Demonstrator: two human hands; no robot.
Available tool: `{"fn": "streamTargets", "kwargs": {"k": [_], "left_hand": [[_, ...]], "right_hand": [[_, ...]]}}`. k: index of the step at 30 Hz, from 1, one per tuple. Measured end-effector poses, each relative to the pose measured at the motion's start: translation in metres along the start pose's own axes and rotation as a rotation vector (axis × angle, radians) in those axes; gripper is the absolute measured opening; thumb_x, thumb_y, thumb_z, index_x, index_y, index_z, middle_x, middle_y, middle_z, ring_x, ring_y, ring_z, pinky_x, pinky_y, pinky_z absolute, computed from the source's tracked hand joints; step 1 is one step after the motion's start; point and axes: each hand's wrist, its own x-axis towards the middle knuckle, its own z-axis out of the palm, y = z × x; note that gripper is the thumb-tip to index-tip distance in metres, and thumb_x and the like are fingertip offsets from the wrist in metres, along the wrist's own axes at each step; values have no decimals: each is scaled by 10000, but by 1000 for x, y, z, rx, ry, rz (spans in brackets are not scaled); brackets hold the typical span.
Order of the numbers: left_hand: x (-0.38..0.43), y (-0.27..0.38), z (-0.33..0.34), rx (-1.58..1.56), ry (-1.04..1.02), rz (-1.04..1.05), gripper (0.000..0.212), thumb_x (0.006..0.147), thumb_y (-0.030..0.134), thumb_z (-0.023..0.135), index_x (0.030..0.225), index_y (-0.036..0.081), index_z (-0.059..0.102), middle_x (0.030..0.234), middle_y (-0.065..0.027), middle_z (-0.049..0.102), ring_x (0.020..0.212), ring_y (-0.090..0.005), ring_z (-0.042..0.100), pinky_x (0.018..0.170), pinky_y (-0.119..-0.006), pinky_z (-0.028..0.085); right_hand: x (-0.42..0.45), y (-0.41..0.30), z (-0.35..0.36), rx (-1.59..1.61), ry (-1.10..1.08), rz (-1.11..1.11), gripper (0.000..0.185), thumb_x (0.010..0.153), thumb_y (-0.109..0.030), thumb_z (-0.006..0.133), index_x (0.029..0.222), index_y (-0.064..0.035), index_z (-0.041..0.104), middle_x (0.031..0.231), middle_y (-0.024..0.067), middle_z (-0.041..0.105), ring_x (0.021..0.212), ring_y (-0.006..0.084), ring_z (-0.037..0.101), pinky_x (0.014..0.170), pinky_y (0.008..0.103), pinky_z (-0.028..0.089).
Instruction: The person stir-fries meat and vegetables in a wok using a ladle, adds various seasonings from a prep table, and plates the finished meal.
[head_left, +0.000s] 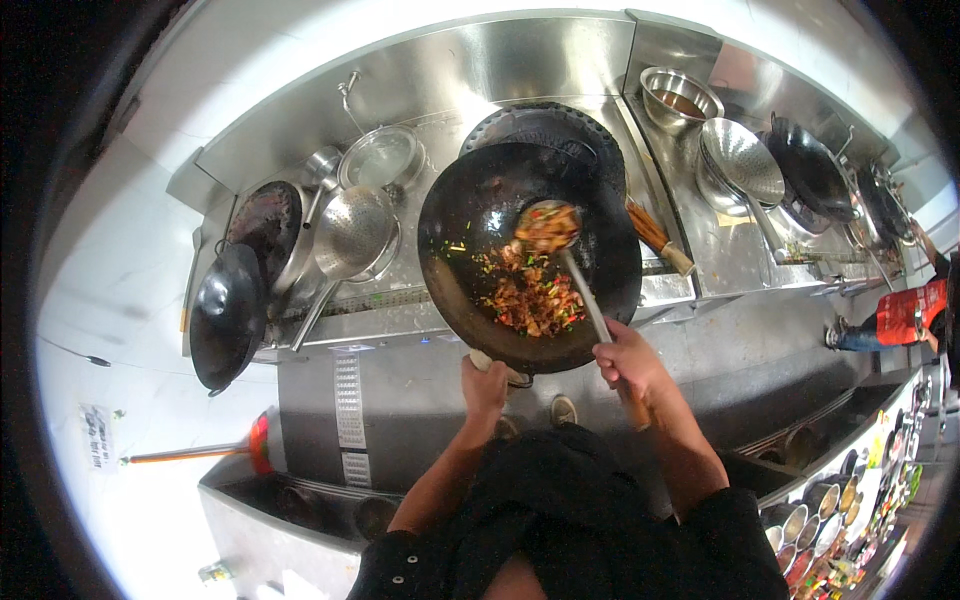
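Note:
A large black wok (465, 300) is tipped toward me in front of a round black burner (551, 124). My left hand (484, 386) grips a pale cloth (480, 360) at the wok's near rim, beside its loop handle. In my right hand (630, 360) is the wooden handle of a long metal ladle (589, 296). The ladle's bowl, full of chopped food (550, 225), is over the wok and slightly blurred. More browned pieces with red and green bits (532, 300) lie in the wok below it.
Left on the steel range stand a perforated strainer (354, 232), a glassy-looking bowl of liquid (381, 157) and another wok (227, 319). To the right are a bamboo brush (660, 236), a steel bowl (679, 101) and a second strainer (742, 161). A person in red (907, 311) stands far right.

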Motion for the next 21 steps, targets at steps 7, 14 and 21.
{"fn": "streamTargets", "kwargs": {"k": [7,14,21], "left_hand": [[-17,48,25,261,44,35,382,735,197,609,1002,-48,487,901,-176,610,778,-312,605,717,-406,480],[-38,88,33,430,70,73,439,743,263,633,1024,-36,476,915,-215,609,832,-363,612,749,-429,472],[-37,24,24,244,-129,-237,413,780,120,586,1101,-55,392,930,-158,575,786,-247,611,644,-367,508]], "right_hand": [[-4,41,36,-545,184,-4,634,802,-42,518,1390,8,286,663,108,561,487,172,543,456,312,452],[-61,-19,22,325,-283,92,624,825,-44,537,1412,-61,325,553,-36,379,406,82,372,383,227,323],[-23,-18,1,268,-341,184,693,838,-11,550,1453,-33,233,589,6,443,443,94,417,388,229,325]]}}
